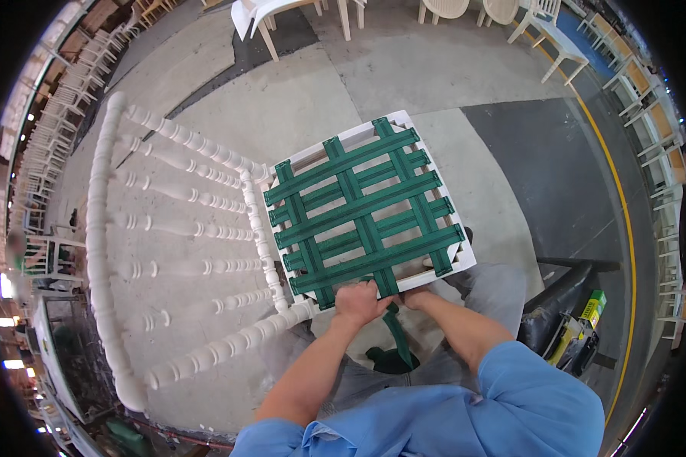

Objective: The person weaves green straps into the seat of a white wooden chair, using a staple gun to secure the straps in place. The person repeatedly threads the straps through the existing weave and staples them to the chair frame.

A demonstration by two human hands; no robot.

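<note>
Lying on its side across the person's lap is a white wooden chair, its turned-spindle back stretching left over the concrete floor and its square seat frame facing up toward the camera.

Seat: green webbing is running in an interlaced lattice across the frame, several straps each way, ends wrapping over the frame edges.

Left hand: it is clenching at the near edge of the seat frame, fingers curled down around the webbing there.

Right hand: it is sitting just beside the left one, touching it, largely hidden behind it; its fingers are closing on the loose strap tail, which is hanging down between the forearms.

Surroundings: more white chairs are standing well apart at the far side, and a yellow and black tool is lying near the person's right side.
</note>
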